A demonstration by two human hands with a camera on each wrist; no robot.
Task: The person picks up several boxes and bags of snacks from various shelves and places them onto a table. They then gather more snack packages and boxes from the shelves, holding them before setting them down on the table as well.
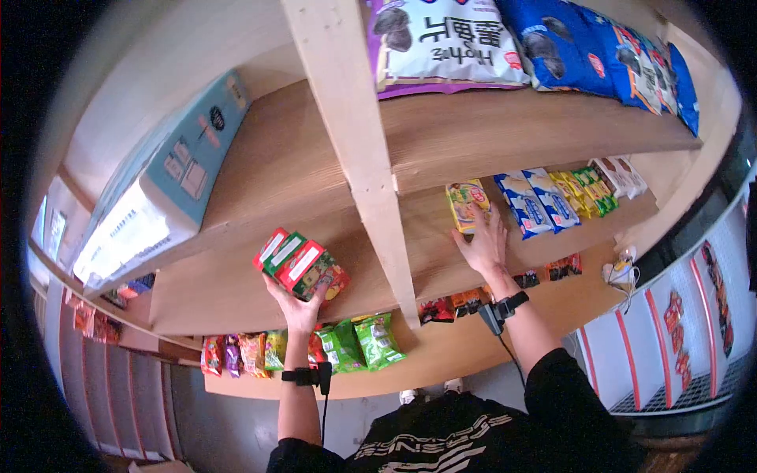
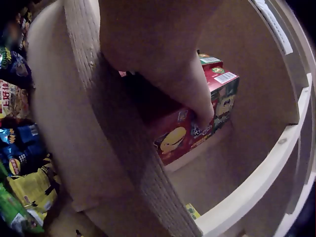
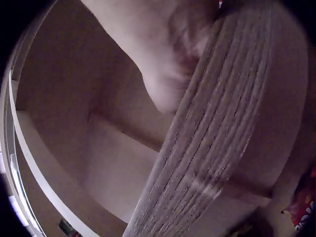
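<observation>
1. You have bare shelf point(image 1: 213, 292) left of the red and green boxes point(image 1: 315, 272), and a bare strip between the wooden post point(image 1: 377, 197) and the yellow box point(image 1: 460, 213).
2. That post stands between your left hand point(image 1: 296, 307) and right hand point(image 1: 486, 239); blue packets point(image 1: 524, 206) lie just right of the right one, green bags point(image 1: 378, 343) lower and nearer you.
3. Your left hand grips the boxes, left of the post; their white-labelled faces turn up, labels sloping near left to far right.
4. Your right fingers lie over the yellow box, right of the post; whether they grip it, I cannot tell. Its longer visible side runs near to far.
</observation>
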